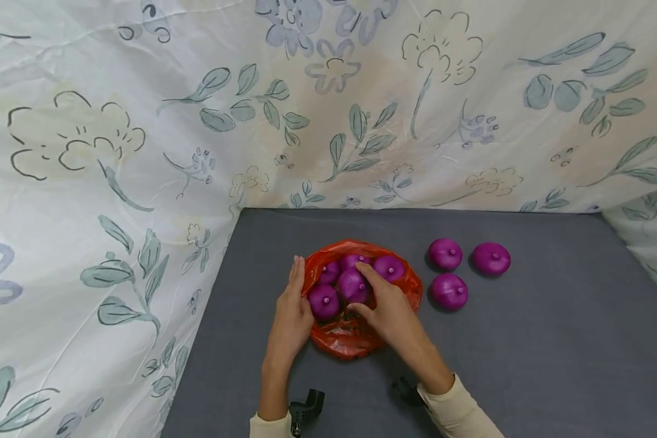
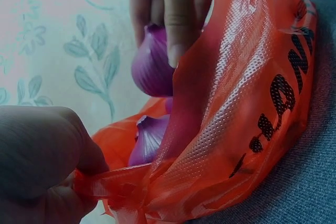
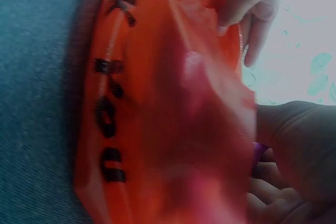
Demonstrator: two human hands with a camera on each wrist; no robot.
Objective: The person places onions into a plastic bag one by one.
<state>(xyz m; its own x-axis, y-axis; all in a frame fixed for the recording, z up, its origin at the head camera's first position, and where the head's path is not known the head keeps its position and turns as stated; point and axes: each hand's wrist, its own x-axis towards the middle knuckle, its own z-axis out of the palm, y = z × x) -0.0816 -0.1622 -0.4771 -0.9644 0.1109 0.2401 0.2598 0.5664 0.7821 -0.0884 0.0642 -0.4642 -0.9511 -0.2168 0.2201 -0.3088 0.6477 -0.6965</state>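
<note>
A round, glossy purple onion (image 1: 353, 286) is gripped between the fingers and thumb of the right hand (image 1: 396, 313), at the mouth of a crinkled red plastic bag (image 1: 345, 342) just below the centre of the head frame. The left hand (image 1: 291, 316) pinches the bag's rim, seen at lower left in the left wrist view. Black lettering (image 2: 283, 93) marks the bag's side. Four further purple onions (image 1: 324, 302) are visible inside the bag. Three loose purple onions (image 1: 449, 292) rest right of it on a dark grey cloth surface (image 1: 558, 340). A white floral fabric backdrop (image 1: 361, 91) fills the upper frame; cream sleeves (image 1: 462, 406) show at the lower edge.
</note>
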